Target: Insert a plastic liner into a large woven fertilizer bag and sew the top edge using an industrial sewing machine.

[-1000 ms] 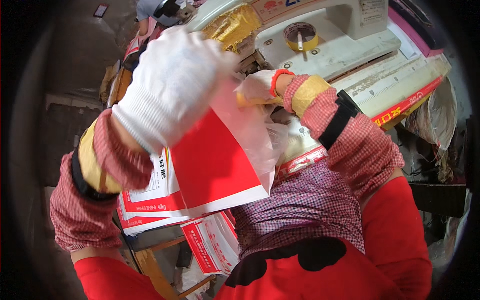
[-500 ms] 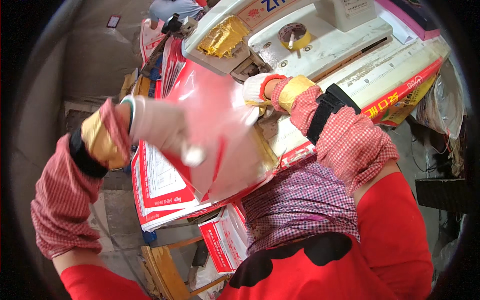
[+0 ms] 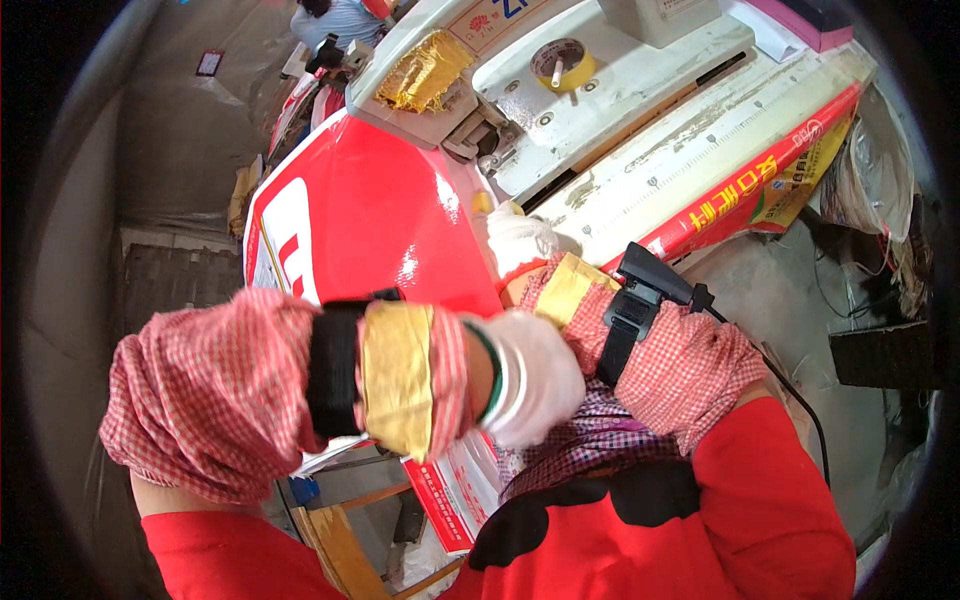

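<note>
A glossy red plastic woven bag [image 3: 400,215] with a white printed panel lies spread beside and under the head of a grey-white sewing machine [image 3: 600,75]. My right hand [image 3: 518,240], in a white glove with yellow fingertips, is closed on the bag's right edge, just below the machine's presser foot [image 3: 480,140]. In front of my body is my left hand [image 3: 537,385], also white-gloved, blurred and bent inward near the apron. Its fingers are hidden, so what it holds, if anything, does not show.
A roll of yellow tape [image 3: 563,66] sits on the machine bed. Along its front runs a pale worktop [image 3: 690,150] with a red printed strip. Below are more red-and-white bags [image 3: 450,490] and a wooden frame [image 3: 340,550]. Another person [image 3: 345,25] is at the far left.
My left hand has swept right and toward my body. The red bag now lies flatter, its red face spread leftward. My right hand has come slightly nearer, away from the machine.
</note>
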### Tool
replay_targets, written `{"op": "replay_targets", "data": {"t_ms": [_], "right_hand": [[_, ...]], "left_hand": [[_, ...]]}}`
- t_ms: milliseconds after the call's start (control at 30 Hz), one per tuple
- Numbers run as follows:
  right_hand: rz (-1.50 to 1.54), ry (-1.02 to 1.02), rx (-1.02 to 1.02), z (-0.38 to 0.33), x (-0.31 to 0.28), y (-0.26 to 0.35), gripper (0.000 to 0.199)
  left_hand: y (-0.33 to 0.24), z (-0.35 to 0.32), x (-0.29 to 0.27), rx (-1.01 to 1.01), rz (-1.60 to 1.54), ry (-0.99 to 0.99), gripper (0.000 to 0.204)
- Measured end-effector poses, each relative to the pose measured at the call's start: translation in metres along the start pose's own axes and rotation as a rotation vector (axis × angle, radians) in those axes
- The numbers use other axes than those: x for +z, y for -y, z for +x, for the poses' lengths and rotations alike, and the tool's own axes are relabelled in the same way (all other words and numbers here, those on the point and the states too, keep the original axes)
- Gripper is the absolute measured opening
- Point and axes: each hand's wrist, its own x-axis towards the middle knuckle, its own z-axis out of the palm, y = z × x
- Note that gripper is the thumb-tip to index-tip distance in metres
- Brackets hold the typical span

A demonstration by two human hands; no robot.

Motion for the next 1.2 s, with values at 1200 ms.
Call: {"op": "replay_targets", "data": {"t_ms": [1200], "right_hand": [[-0.387, -0.421, 0.371, 0.009, 0.132, 0.005, 0.017]], "left_hand": [[0.087, -0.095, 0.013, -0.231, 0.317, -0.141, 0.011]]}}
